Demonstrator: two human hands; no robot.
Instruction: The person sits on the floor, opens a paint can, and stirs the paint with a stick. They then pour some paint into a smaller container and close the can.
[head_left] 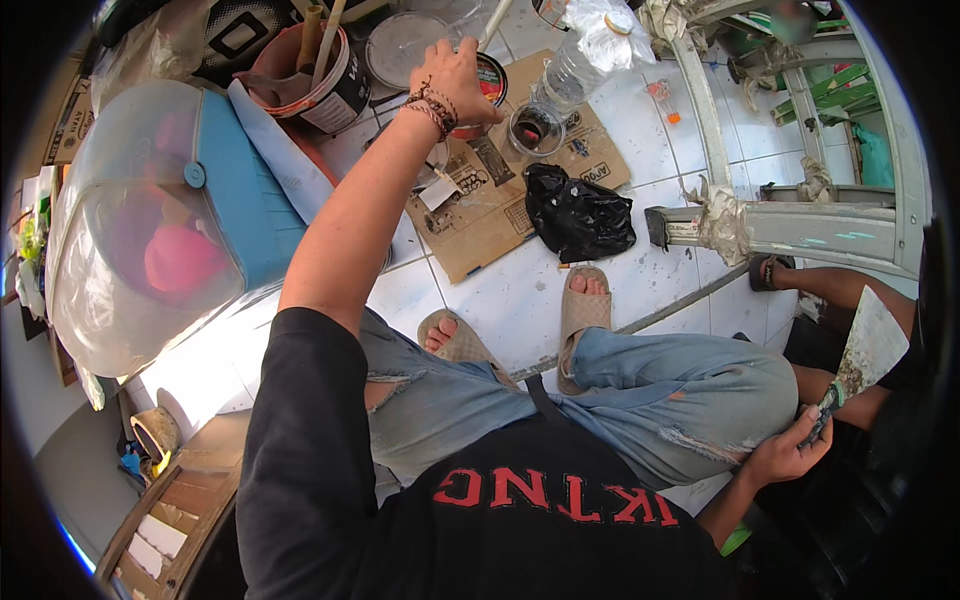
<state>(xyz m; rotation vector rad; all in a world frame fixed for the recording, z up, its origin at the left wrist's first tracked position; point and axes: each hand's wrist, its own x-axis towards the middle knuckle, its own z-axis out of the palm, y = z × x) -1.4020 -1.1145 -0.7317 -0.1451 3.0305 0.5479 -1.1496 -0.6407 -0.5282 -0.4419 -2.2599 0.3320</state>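
The left hand [462, 75] reaches forward, its grip closed over a round red-rimmed tin [487, 88] directly beneath; the right hand [790, 452], far back, grips a putty knife [862, 360].

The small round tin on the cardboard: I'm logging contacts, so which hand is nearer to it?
Left. The left hand reaches out right over the red-rimmed tin, partly covering it. The right hand is down by the person's knee, gripping a scraper, far from the tin.

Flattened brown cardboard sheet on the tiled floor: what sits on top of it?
On the cardboard sheet: a crumpled black plastic bag, a small clear glass jar and a clear plastic bottle. The left hand covers part of a round tin.
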